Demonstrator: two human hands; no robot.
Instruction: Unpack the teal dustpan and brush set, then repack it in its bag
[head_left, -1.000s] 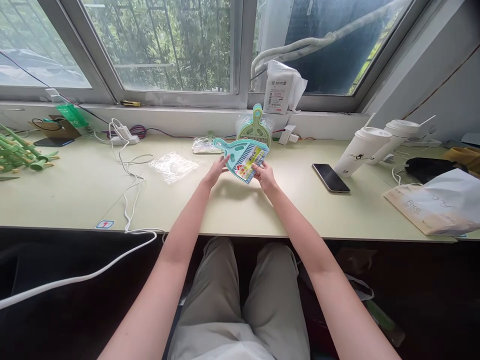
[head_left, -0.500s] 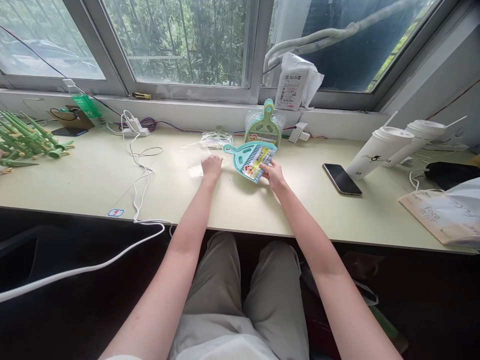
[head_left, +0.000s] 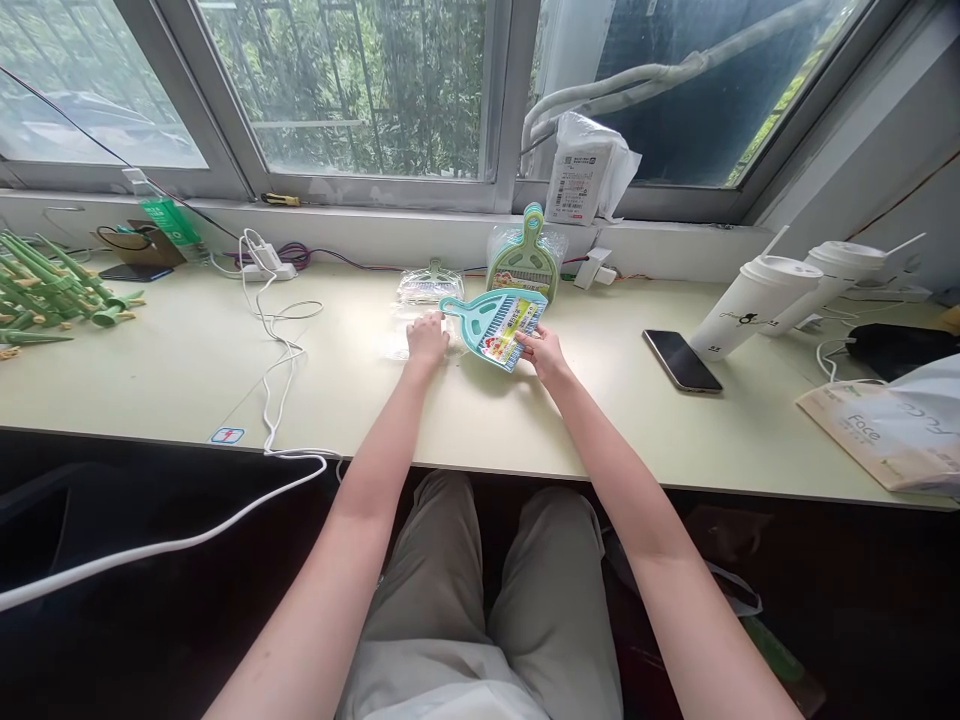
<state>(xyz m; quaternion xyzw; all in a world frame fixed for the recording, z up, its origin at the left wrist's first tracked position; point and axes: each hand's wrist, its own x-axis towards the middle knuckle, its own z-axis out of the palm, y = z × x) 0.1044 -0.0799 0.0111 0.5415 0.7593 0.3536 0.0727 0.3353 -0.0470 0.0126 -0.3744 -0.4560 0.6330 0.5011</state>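
My right hand (head_left: 543, 354) grips the brush end of a small turquoise dustpan (head_left: 475, 326) with a striped brush and a printed label card. The dustpan is tilted above the table, its handle pointing left. Beside the handle, my left hand (head_left: 427, 341) is closed on a thin clear plastic bag (head_left: 397, 342), partly hidden by the fingers. Behind the hands, a stack of green dustpans (head_left: 526, 262) in clear wrap leans upright near the wall. Another wrapped dustpan set (head_left: 430, 283) lies to its left.
White cables (head_left: 279, 330) run across the table at left, near green plant-like stalks (head_left: 56, 290) and a green bottle (head_left: 169, 215). On the right are a phone (head_left: 682, 361), white cups (head_left: 754, 305) and a tissue pack (head_left: 885, 425). A boxed package (head_left: 577, 180) stands on the sill.
My left hand has shifted slightly right, nearer the dustpan's handle, drawing the clear bag with it. The right hand still holds the dustpan in nearly the same place.
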